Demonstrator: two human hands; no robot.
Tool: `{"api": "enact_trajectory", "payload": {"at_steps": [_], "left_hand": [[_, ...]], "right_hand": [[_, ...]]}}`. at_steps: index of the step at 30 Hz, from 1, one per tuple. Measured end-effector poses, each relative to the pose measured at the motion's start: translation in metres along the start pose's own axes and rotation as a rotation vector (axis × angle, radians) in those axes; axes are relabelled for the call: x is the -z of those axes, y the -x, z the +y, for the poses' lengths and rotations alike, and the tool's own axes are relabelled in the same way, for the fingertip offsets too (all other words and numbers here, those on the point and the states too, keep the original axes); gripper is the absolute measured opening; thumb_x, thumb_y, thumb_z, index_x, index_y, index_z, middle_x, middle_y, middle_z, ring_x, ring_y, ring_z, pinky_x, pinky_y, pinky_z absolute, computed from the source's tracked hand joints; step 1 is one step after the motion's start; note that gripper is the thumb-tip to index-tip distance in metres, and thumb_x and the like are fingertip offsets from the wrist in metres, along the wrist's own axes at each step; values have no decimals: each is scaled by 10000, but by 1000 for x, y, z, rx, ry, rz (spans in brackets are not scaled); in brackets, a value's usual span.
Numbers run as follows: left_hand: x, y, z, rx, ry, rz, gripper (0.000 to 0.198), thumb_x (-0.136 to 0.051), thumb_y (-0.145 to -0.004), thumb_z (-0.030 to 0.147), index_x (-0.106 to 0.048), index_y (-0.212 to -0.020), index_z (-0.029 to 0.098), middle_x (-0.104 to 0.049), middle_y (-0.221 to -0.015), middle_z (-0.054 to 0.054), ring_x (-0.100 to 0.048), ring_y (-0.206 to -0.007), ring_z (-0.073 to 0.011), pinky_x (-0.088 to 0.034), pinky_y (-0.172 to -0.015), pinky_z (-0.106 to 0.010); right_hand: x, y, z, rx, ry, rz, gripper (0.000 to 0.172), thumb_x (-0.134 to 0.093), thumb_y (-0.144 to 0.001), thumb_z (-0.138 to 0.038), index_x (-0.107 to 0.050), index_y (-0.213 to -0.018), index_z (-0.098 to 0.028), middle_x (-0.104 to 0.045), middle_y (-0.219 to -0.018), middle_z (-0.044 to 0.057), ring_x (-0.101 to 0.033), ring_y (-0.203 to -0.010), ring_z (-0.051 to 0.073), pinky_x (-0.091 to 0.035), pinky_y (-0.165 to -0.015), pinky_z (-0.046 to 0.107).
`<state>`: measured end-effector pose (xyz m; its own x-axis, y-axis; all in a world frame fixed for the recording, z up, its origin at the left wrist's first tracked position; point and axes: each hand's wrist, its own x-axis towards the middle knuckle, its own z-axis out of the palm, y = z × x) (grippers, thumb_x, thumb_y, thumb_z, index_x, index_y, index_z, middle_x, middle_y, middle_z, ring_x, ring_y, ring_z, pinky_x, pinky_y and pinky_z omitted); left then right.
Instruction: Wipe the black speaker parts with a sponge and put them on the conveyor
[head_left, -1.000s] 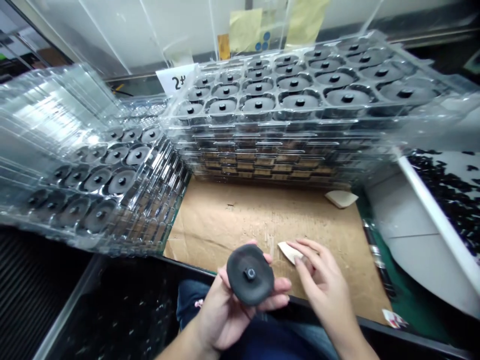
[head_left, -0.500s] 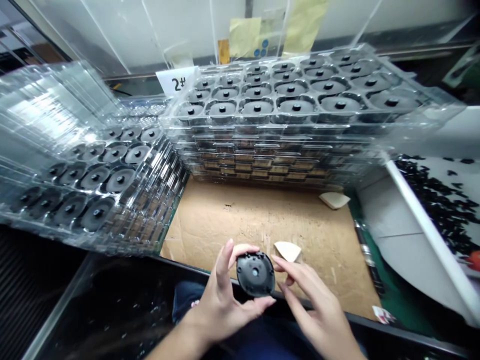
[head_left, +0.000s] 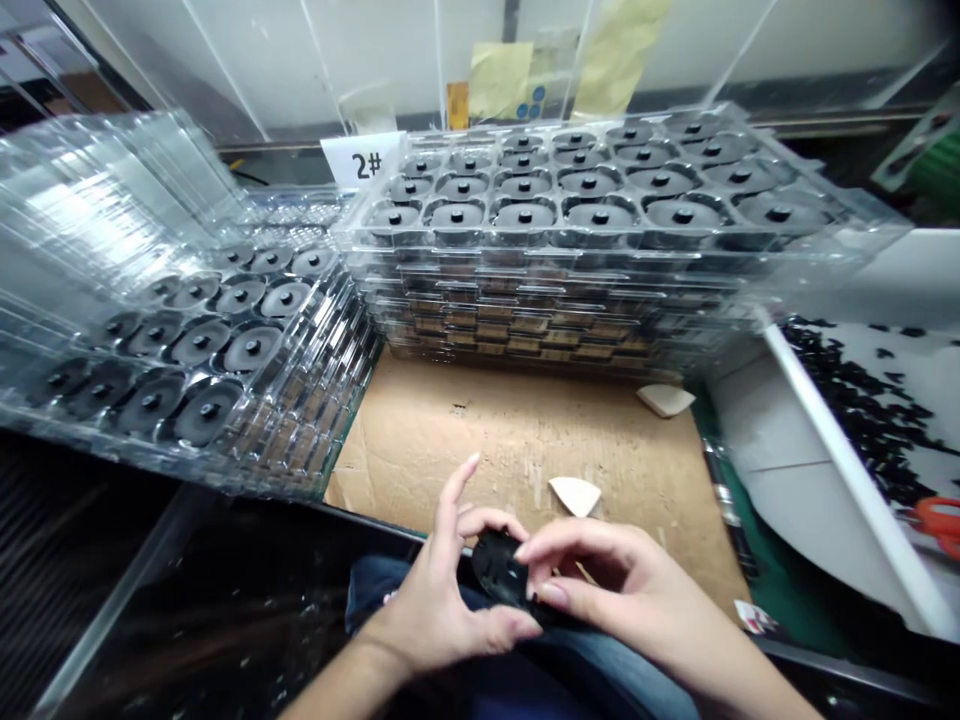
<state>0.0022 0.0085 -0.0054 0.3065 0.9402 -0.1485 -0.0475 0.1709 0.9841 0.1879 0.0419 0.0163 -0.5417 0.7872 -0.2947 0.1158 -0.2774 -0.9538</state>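
A black round disc (head_left: 496,570) sits between my two hands, low in the middle of the view over my lap. My left hand (head_left: 448,600) grips its left edge with thumb and curled fingers, the index finger pointing up. From the right, my right hand (head_left: 615,590) covers the disc, fingertips pressed onto its face and most of it hidden. A small tan wedge-shaped piece (head_left: 574,494) lies on the brown cardboard sheet (head_left: 517,430) just beyond my fingers.
A stack of clear trays (head_left: 600,250) filled with black discs stands behind the cardboard, a "2#" label (head_left: 365,162) at its back left. Another tilted tray stack (head_left: 187,340) is at left. A second tan wedge (head_left: 664,399) lies far right. Small black parts (head_left: 862,400) lie in a white bin.
The disc was flipped over and drawn lower toward my lap. My right hand left the tan wedge and closed over the disc's face.
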Motion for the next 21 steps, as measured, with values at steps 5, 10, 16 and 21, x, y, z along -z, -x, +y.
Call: {"api": "enact_trajectory", "payload": {"at_steps": [5,10,16,21], "left_hand": [[4,-3,1,154,132,-146,1133,-777,-583,356,-17,-1412,221,-622,-1023,-84,-582,-1003,-265,-337,-964,-442],[5,-5,1,237,99,-249,1205,-837,-486,217,-61,-1405,295,-644,-992,-27,-593,-1008,-242,-327,-985,-437],[4,-11,5,302,92,-273,1186,-842,-464,190,-117,-1398,288,-659,-973,-20,-610,-968,-228,-340,-973,-434],[3,-13,5,311,56,-272,1180,-838,-469,201,-120,-1401,287,-670,-975,-24,-604,-975,-237,-338,-976,-447]], "right_hand": [[5,-5,3,-119,-276,-207,115,-730,-711,-252,-724,-825,-241,-646,-692,-33,-557,-620,53,-438,-598,153],[8,-3,9,-132,-333,-279,75,-759,-671,-240,-724,-721,-196,-677,-671,-8,-596,-626,63,-455,-623,172],[13,2,14,-122,-288,-229,67,-751,-676,-187,-740,-731,-224,-689,-662,-15,-577,-599,46,-426,-590,147],[14,2,14,-104,-265,-221,37,-727,-687,-154,-729,-682,-191,-672,-623,-11,-571,-574,54,-441,-584,162]]}}
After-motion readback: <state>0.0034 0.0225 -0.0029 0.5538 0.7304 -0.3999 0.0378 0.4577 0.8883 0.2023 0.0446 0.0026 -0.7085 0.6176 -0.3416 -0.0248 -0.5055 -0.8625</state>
